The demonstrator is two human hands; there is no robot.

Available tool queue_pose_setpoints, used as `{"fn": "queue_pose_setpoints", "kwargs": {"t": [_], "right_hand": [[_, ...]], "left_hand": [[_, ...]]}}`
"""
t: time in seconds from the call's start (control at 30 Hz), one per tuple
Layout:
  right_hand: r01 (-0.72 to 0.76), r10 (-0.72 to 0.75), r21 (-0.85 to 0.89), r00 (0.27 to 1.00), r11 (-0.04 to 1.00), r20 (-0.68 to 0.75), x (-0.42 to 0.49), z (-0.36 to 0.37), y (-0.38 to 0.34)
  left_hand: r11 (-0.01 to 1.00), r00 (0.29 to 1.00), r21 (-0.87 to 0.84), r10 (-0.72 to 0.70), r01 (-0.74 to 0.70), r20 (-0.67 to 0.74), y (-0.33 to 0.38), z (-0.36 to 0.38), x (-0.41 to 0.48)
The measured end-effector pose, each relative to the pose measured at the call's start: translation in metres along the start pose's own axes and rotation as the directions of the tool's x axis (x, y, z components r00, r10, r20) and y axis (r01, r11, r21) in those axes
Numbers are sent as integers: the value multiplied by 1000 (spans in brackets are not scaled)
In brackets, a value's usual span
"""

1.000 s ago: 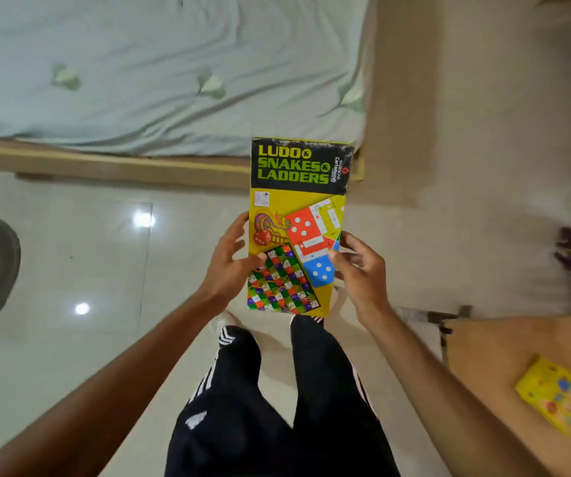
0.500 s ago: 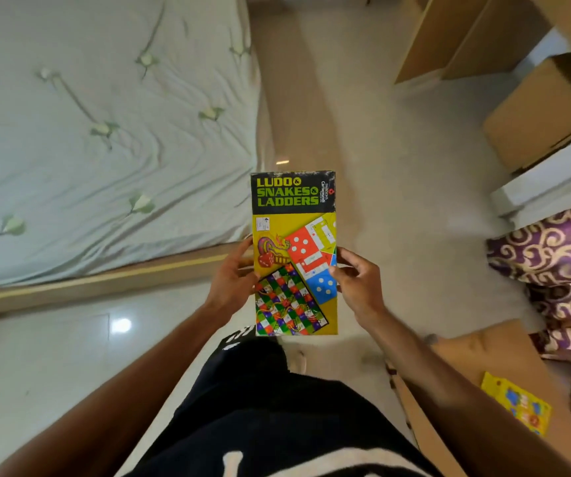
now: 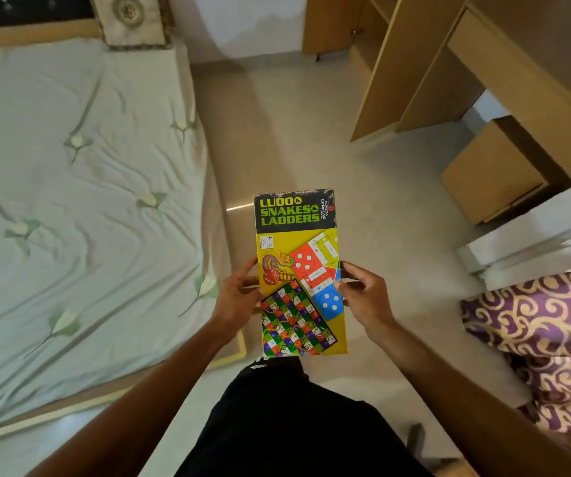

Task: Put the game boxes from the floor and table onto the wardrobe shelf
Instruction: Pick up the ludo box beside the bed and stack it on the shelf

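Observation:
A flat yellow and black Ludo and Snakes and Ladders box (image 3: pixel 298 256) is held face up in front of me at waist height. My left hand (image 3: pixel 234 297) grips its left edge and my right hand (image 3: pixel 363 296) grips its right edge. The open wooden wardrobe (image 3: pixel 390 63) stands ahead at the upper right, its shelves partly visible. No other game box shows in this view.
A bed with a pale green sheet (image 3: pixel 70 201) fills the left side. A tan wooden unit (image 3: pixel 494 173) and a white ledge (image 3: pixel 535 235) stand at the right, with a purple patterned cloth (image 3: pixel 545 332) below them. A strip of beige floor (image 3: pixel 311 132) runs between bed and wardrobe.
My view has turned rightward and up: the wardrobe has come into sight, and the table with the small yellow box has left the frame. Both hands still hold the Ludo box.

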State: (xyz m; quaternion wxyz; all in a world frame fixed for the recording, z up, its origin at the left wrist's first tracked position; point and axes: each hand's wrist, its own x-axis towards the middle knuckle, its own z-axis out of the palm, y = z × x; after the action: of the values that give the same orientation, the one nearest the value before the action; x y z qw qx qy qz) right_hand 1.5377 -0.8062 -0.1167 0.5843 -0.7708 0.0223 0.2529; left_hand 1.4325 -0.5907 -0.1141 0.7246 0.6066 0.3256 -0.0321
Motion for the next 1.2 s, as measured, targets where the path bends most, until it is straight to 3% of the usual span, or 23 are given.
{"fn": "queue_pose_setpoints", "kwargs": {"t": [0.43, 0.7, 0.93, 1.2], "right_hand": [[-10, 12, 82, 1000, 997, -27, 316, -37, -126], [19, -16, -47, 998, 999, 58, 522, -45, -228], [65, -58, -68, 993, 996, 102, 691, -33, -324], [90, -88, -67, 996, 994, 32, 902, -5, -420]], "left_hand": [[999, 1000, 48, 24, -23, -4, 169, 61, 294], [997, 990, 46, 60, -55, -125, 283, 87, 465], [995, 980, -54, 74, -85, -185, 379, 89, 610], [997, 993, 15, 79, -78, -88, 498, 73, 820]]}}
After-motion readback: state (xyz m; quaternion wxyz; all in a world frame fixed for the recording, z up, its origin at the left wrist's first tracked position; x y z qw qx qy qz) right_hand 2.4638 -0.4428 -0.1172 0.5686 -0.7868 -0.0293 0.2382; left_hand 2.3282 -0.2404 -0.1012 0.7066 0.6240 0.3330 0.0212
